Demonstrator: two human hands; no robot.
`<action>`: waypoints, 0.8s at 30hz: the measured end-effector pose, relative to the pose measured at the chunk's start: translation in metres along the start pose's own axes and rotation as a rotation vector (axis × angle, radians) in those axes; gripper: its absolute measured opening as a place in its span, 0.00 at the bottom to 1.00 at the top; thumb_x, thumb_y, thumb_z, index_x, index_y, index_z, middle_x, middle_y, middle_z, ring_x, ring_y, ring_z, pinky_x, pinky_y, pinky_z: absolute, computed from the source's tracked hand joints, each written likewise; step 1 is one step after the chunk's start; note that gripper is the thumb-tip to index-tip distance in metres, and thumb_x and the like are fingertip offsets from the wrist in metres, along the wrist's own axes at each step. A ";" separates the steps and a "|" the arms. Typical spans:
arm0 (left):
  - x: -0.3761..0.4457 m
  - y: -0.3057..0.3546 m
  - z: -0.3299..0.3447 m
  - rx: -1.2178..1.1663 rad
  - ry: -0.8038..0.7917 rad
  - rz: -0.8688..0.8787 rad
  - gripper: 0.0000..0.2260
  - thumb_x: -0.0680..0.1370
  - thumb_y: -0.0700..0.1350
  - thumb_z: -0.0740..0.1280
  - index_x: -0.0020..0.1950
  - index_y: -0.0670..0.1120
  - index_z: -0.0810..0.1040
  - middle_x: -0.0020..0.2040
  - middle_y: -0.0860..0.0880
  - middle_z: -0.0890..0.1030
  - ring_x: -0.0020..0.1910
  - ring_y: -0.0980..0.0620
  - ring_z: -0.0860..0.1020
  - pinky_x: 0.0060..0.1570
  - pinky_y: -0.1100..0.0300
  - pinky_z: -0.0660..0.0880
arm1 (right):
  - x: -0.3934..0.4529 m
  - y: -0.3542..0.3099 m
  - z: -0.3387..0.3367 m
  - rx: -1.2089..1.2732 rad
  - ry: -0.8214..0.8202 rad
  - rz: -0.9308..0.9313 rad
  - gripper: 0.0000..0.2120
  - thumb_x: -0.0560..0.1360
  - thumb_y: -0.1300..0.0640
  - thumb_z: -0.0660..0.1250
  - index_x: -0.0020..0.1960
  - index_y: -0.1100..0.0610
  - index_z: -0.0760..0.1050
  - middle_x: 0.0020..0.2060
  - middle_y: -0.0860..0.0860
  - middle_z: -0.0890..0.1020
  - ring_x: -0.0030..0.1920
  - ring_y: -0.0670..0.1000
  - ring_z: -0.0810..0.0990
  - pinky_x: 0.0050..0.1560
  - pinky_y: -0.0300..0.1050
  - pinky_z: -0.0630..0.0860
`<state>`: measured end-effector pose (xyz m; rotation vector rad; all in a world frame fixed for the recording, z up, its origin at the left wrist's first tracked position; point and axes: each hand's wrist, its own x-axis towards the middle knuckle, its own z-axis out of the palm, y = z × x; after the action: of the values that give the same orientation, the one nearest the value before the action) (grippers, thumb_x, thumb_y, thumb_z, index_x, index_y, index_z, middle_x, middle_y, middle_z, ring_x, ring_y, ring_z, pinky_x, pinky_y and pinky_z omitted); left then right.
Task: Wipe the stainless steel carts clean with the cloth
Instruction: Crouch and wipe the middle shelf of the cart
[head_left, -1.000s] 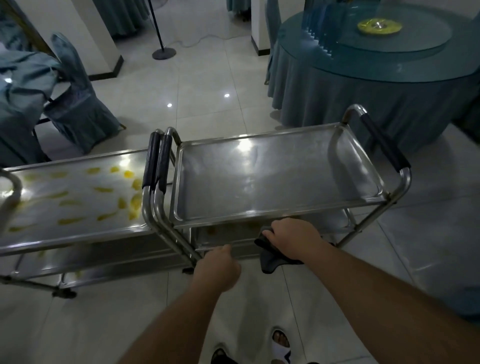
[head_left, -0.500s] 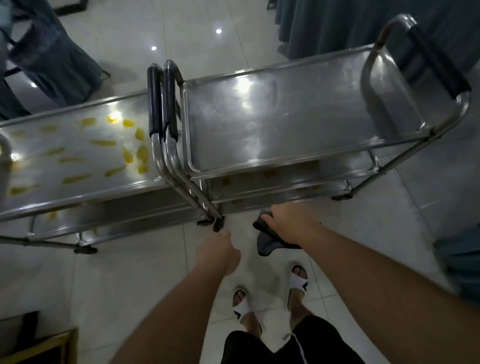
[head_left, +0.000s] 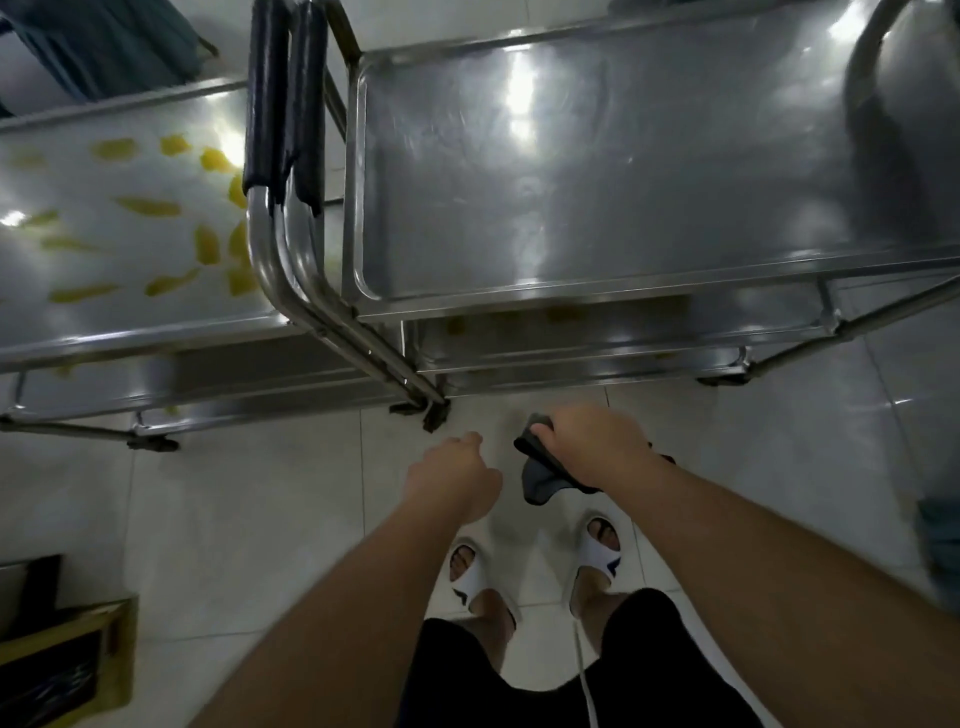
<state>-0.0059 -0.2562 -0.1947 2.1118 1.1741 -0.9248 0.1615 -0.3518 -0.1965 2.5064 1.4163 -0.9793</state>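
Observation:
Two stainless steel carts stand side by side ahead of me. The right cart (head_left: 623, 291) has a shiny bare top tray. The left cart (head_left: 130, 338) carries several yellow smears (head_left: 208, 244) on its top tray. Their black-sleeved handles (head_left: 283, 104) touch in the middle. My right hand (head_left: 592, 447) is shut on a dark grey cloth (head_left: 540, 478), held low over the floor just in front of the right cart's lower shelf. My left hand (head_left: 452, 478) is a loose fist beside it, holding nothing and touching no cart.
White tiled floor (head_left: 234, 519) lies under me, with my feet in white sandals (head_left: 602, 551) below my hands. A wooden-framed dark object (head_left: 62, 670) sits at the lower left. Blue-draped furniture (head_left: 104, 41) stands beyond the left cart. A blue-grey shape (head_left: 940, 551) is at the right edge.
My view has tilted down, so the carts now fill the top of the frame. Both hands have drawn back from the right cart's lower shelf toward my body, the cloth still held.

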 end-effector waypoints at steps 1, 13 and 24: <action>0.015 -0.004 0.003 0.007 0.010 0.003 0.30 0.84 0.57 0.60 0.85 0.52 0.59 0.80 0.45 0.68 0.75 0.40 0.69 0.70 0.44 0.69 | 0.012 0.002 0.007 -0.012 -0.004 0.000 0.18 0.86 0.43 0.52 0.48 0.52 0.72 0.36 0.50 0.71 0.40 0.54 0.74 0.40 0.49 0.69; 0.180 -0.073 0.037 -0.074 0.144 -0.080 0.27 0.83 0.55 0.62 0.83 0.55 0.64 0.79 0.48 0.71 0.73 0.43 0.73 0.68 0.49 0.71 | 0.167 0.015 0.083 0.018 0.015 -0.044 0.23 0.86 0.40 0.50 0.48 0.54 0.76 0.42 0.53 0.80 0.42 0.55 0.79 0.48 0.52 0.77; 0.322 -0.095 0.100 -0.132 0.387 -0.015 0.22 0.81 0.52 0.61 0.75 0.51 0.71 0.66 0.45 0.81 0.62 0.42 0.80 0.59 0.45 0.80 | 0.304 -0.009 0.116 0.238 0.523 -0.148 0.22 0.85 0.40 0.54 0.38 0.52 0.69 0.32 0.50 0.73 0.33 0.53 0.73 0.38 0.49 0.68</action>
<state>0.0045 -0.1248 -0.5191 2.2344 1.3964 -0.4373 0.2076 -0.1682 -0.4611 3.0264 1.7250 -0.5529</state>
